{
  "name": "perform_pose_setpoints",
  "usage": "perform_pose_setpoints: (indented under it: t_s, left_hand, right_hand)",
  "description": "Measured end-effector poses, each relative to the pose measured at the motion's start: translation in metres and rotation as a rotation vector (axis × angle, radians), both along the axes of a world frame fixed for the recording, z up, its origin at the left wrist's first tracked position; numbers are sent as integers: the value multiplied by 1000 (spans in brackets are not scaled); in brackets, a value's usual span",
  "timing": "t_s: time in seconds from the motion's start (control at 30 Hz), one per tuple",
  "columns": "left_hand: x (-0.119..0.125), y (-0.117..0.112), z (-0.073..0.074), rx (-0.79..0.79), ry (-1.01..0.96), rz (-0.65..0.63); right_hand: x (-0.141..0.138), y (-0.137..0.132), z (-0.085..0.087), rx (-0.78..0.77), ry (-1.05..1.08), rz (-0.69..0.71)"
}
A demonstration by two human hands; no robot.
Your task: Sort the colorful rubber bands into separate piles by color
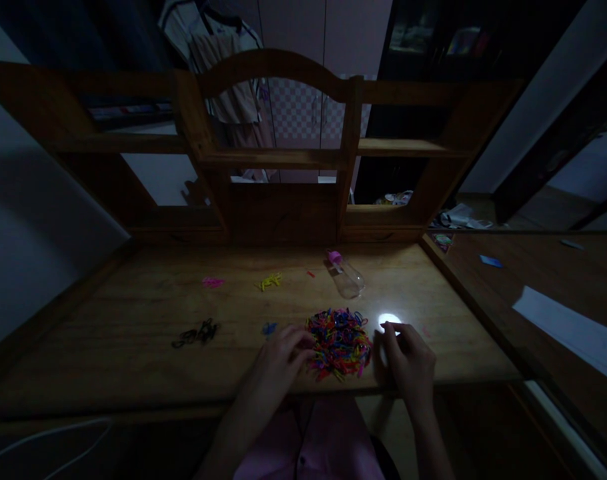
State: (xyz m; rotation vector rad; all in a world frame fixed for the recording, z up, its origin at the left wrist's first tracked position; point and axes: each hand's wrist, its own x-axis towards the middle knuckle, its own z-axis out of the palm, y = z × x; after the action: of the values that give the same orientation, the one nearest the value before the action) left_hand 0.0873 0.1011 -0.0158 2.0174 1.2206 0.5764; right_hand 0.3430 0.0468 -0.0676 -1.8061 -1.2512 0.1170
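Pile of bands (339,341), roundish, without clear long axis, on the counter (133,300). Touching its left edge, so nearer: left hand (282,353), thumb and fingers apart. Just off its right side: right hand (413,360), too dim to tell whether pinched together.

Home, with hanging clothes (222,73)

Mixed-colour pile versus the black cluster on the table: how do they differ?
Colour: the mixed-colour pile shows red, blue, yellow and more, while the black cluster looks dark throughout.
Size: the mixed-colour pile is much larger; the black cluster is small.
Shape: the mixed-colour pile is a dense, roundish heap, whereas the black cluster is looser and trails off to the left.
Both lie on the wooden table and contain small looped pieces.
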Motion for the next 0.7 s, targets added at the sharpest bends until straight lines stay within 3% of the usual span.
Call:
perform_pose_setpoints:
  t_s: [0.2,0.43,0.7]
  left_hand:
    - [3,-21,5,-47,39,-221]
    - [11,-44,-22,27,131,-13]
    - [19,-41,-31,69,112,-77]
  right_hand:
    - [0,0,0,5,-2,2]
    - [1,0,-1,13,-25,2]
    - [0,-1,0,10,-11,18]
